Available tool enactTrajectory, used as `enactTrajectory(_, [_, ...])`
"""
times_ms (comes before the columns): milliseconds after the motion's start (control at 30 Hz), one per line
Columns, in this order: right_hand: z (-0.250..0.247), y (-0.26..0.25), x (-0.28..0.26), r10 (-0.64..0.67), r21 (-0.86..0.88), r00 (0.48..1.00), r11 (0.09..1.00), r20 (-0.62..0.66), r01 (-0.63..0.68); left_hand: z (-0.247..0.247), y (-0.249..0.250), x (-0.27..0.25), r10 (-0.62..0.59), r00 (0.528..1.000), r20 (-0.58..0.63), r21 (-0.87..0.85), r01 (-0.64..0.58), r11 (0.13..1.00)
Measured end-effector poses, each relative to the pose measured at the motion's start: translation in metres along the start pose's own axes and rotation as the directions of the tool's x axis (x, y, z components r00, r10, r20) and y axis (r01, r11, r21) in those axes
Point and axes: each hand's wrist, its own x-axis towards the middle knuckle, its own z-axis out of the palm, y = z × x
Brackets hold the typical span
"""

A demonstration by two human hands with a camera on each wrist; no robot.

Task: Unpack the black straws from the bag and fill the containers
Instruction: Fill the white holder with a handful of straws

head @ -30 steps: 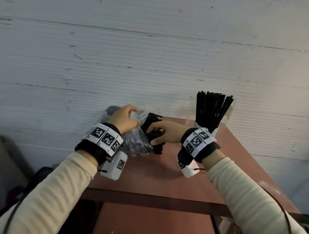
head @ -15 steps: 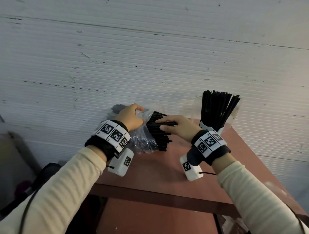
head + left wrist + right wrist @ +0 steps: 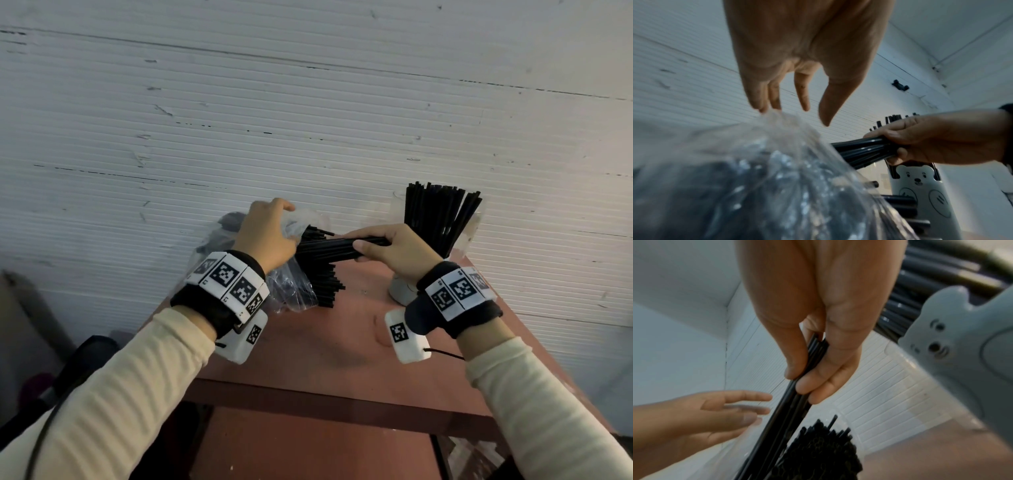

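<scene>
A clear plastic bag (image 3: pixel 291 291) of black straws (image 3: pixel 325 284) lies on its side at the back of the red-brown table (image 3: pixel 325 346). My left hand (image 3: pixel 267 233) rests on top of the bag, with straight fingers (image 3: pixel 764 104) touching the plastic (image 3: pixel 756 162). My right hand (image 3: pixel 373 246) grips a bundle of black straws (image 3: pixel 325 248), drawn partly out of the bag's mouth and held level above the table. The right wrist view shows thumb and fingers (image 3: pixel 818 386) closed round that bundle (image 3: pixel 781 426). A white bear-faced container (image 3: pixel 920 191) behind the right hand holds upright straws (image 3: pixel 438 216).
A white ribbed wall (image 3: pixel 308 120) stands right behind the table. The table's front edge (image 3: pixel 325 401) runs just below my wrists. Dark objects (image 3: pixel 68 370) sit low at the left, beside the table.
My right hand has closed on a bundle of straws and pulled it up and to the right, out of the bag. The left hand stayed on the bag and its fingers straightened.
</scene>
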Motion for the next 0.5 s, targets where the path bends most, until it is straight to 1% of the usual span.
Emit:
enactTrajectory(33, [-0.005,-0.001,-0.003,-0.006,-0.019,1.000,1.000,-0.005,0.006,0.002,0.005,0.000,0.079,0.997,-0.023,-0.028,-0.080,0.996])
enactTrajectory(67, [-0.011,-0.001,-0.006,-0.011,-0.041,1.000,0.999,-0.012,0.010,0.006,0.011,0.001,0.162,0.987,-0.006,-0.048,-0.162,0.986])
enactTrajectory(100, [-0.015,-0.003,-0.008,-0.017,-0.066,1.000,0.998,-0.017,0.016,0.009,0.017,0.001,0.228,0.972,0.051,-0.054,-0.225,0.973])
enactTrajectory(133, [-0.020,-0.005,-0.011,-0.023,-0.104,0.999,0.994,-0.023,0.020,0.013,0.024,0.002,0.267,0.954,0.136,-0.050,-0.262,0.964])
enactTrajectory(200, [-0.028,-0.011,-0.020,-0.038,-0.179,0.999,0.983,-0.027,0.032,0.023,0.035,0.006,0.261,0.918,0.299,-0.022,-0.267,0.963])
enactTrajectory(267, [-0.037,-0.022,-0.030,-0.061,-0.238,0.997,0.970,-0.037,0.050,0.033,0.041,0.012,0.243,0.895,0.373,0.047,-0.280,0.959])
enactTrajectory(333, [-0.046,-0.033,-0.042,-0.076,-0.283,0.996,0.957,-0.052,0.058,0.042,0.046,0.016,0.258,0.888,0.381,0.105,-0.319,0.942])
enactTrajectory(367, [-0.051,-0.037,-0.047,-0.078,-0.301,0.995,0.952,-0.060,0.057,0.044,0.049,0.017,0.275,0.887,0.372,0.107,-0.335,0.936])
enactTrajectory(433, [-0.062,-0.046,-0.058,-0.088,-0.325,0.993,0.944,-0.079,0.057,0.047,0.057,0.017,0.325,0.886,0.331,0.052,-0.361,0.931])
enactTrajectory(500, [-0.073,-0.057,-0.065,-0.136,-0.266,0.984,0.959,-0.116,0.101,0.049,0.070,0.017,0.368,0.897,0.245,-0.047,-0.368,0.928])
